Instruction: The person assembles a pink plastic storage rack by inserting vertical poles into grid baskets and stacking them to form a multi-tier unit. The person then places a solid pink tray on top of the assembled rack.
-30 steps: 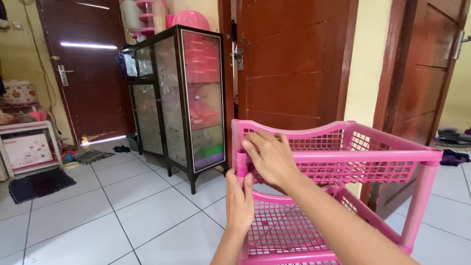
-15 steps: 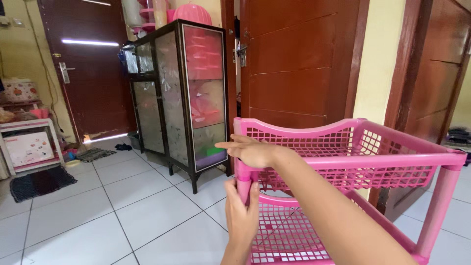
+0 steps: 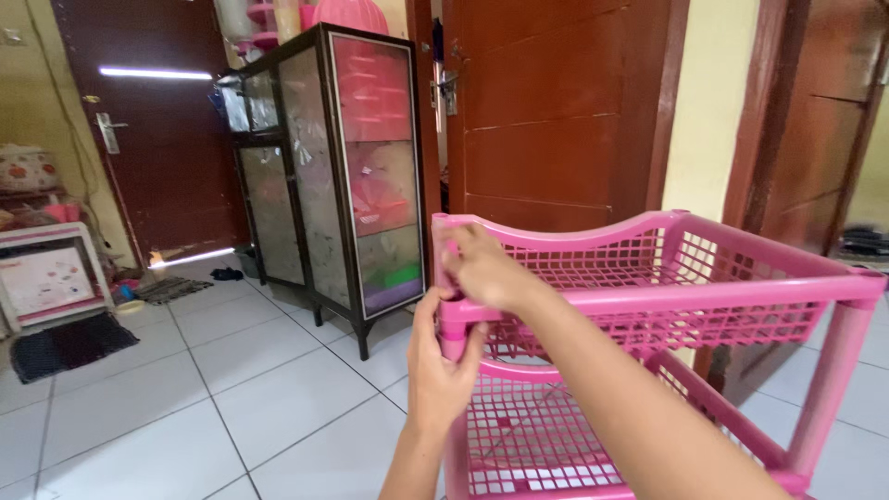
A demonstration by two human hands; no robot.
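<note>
A pink plastic rack with mesh basket shelves fills the lower right; its top basket (image 3: 667, 306) sits above a lower shelf (image 3: 537, 440). My left hand (image 3: 440, 370) is wrapped around the near-left corner post (image 3: 452, 338) just under the top basket. My right hand (image 3: 482, 268) rests over the top basket's near-left corner, fingers curled on its rim. My right forearm crosses the lower shelf and hides part of it.
A black-framed glass cabinet (image 3: 324, 176) holding pink items stands on the white tiled floor (image 3: 231, 407) to the left. Brown wooden doors (image 3: 556, 102) are behind the rack. A small white appliance (image 3: 46, 278) and a dark mat (image 3: 65, 343) lie at far left.
The view has shifted closer to the rack. My right hand slid from the basket's rim onto its corner, and my left hand closed tighter round the post.
</note>
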